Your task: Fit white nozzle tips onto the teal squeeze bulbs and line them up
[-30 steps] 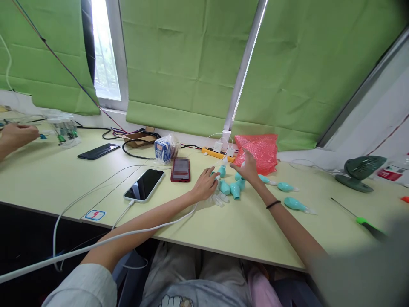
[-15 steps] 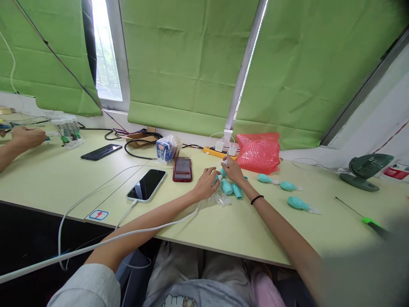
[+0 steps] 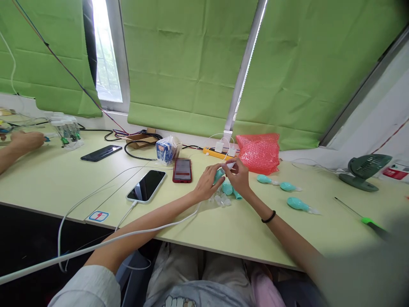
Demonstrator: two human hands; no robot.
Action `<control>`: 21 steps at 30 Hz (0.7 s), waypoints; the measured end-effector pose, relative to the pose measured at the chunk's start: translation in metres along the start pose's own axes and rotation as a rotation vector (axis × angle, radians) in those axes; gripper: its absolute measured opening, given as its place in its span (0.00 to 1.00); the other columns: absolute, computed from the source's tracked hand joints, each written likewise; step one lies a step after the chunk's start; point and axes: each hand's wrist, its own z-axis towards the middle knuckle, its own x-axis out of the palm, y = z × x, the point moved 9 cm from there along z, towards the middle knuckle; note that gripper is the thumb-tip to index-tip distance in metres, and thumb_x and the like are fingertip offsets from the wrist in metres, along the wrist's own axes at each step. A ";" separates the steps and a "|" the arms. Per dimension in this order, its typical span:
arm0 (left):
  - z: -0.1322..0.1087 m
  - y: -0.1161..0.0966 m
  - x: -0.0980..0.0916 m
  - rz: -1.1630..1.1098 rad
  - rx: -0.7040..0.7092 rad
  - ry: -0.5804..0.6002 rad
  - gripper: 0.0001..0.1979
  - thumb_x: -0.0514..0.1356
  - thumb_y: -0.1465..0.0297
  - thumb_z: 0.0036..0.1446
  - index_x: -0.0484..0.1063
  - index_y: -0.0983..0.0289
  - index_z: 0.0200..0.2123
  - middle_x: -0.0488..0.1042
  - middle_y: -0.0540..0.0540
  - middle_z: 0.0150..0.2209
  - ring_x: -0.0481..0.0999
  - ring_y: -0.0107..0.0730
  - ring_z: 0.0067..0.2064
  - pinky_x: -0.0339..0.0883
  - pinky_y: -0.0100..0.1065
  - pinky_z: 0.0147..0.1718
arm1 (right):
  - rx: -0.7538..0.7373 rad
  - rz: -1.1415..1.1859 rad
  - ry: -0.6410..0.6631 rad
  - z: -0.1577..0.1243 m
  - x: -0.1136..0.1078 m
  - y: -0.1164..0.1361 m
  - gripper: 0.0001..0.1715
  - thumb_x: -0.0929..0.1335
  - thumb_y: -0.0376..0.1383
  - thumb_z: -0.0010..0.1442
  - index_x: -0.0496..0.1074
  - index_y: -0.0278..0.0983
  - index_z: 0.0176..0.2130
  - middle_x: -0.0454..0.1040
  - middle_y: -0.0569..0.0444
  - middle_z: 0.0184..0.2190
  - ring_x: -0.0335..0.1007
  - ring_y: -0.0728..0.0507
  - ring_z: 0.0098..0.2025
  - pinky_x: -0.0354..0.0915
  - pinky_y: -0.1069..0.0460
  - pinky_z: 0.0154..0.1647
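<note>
My left hand [image 3: 205,184] is closed around a teal bulb-shaped piece [image 3: 218,174], keeping it upright or slightly tilted above the table. Against its upper end, my right hand [image 3: 239,178] pinches a small white tapered piece [image 3: 230,165]; whether the two pieces touch is hidden by the fingers. Just below both hands lie loose teal bulbs [image 3: 227,188] and several small clear tips [image 3: 221,200]. Right of my right hand rest three teal bulbs with clear tips fitted: a far one [image 3: 264,179], a middle one [image 3: 288,186] and a near one [image 3: 298,203].
A red bubble-wrap bag [image 3: 258,153] and an orange power strip [image 3: 217,152] stand behind my hands. Phones, including a white-edged one [image 3: 146,186], lie left. A white cable crosses my left forearm. Right are a green fan [image 3: 364,170] and screwdriver [image 3: 367,220]. Another person's hand [image 3: 27,140] is far left.
My right hand has drawn back from near the power strip and turned toward my left hand, bringing the white piece to the teal bulb. My left hand has stayed nearly in place.
</note>
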 end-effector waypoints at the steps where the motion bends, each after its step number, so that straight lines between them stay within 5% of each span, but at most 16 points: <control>1: 0.000 0.000 0.001 -0.002 0.002 0.008 0.18 0.46 0.67 0.55 0.50 0.65 0.49 0.60 0.58 0.47 0.58 0.33 0.49 0.54 0.36 0.47 | 0.011 0.027 -0.005 -0.004 0.000 0.005 0.12 0.61 0.43 0.51 0.60 0.37 0.31 0.65 0.55 0.27 0.63 0.50 0.26 0.64 0.55 0.23; 8: -0.006 0.013 0.017 0.145 -0.070 0.098 0.12 0.48 0.68 0.52 0.60 0.65 0.39 0.68 0.55 0.34 0.67 0.33 0.37 0.60 0.32 0.36 | 0.028 0.008 -0.004 -0.017 -0.002 -0.001 0.12 0.62 0.43 0.49 0.61 0.36 0.24 0.63 0.57 0.20 0.59 0.51 0.22 0.60 0.56 0.20; 13: -0.009 0.007 0.018 0.226 -0.068 0.138 0.12 0.49 0.64 0.51 0.63 0.64 0.36 0.70 0.53 0.29 0.69 0.32 0.32 0.58 0.30 0.30 | 0.088 -0.048 0.049 -0.019 -0.002 -0.015 0.23 0.58 0.43 0.53 0.50 0.36 0.13 0.47 0.62 0.11 0.44 0.54 0.15 0.47 0.56 0.16; 21: -0.007 0.003 0.015 0.174 -0.041 0.153 0.17 0.44 0.58 0.54 0.63 0.64 0.31 0.68 0.50 0.22 0.67 0.27 0.24 0.53 0.27 0.23 | 0.532 0.452 0.213 -0.028 0.024 -0.046 0.24 0.61 0.46 0.48 0.50 0.36 0.11 0.46 0.63 0.08 0.41 0.56 0.11 0.40 0.57 0.12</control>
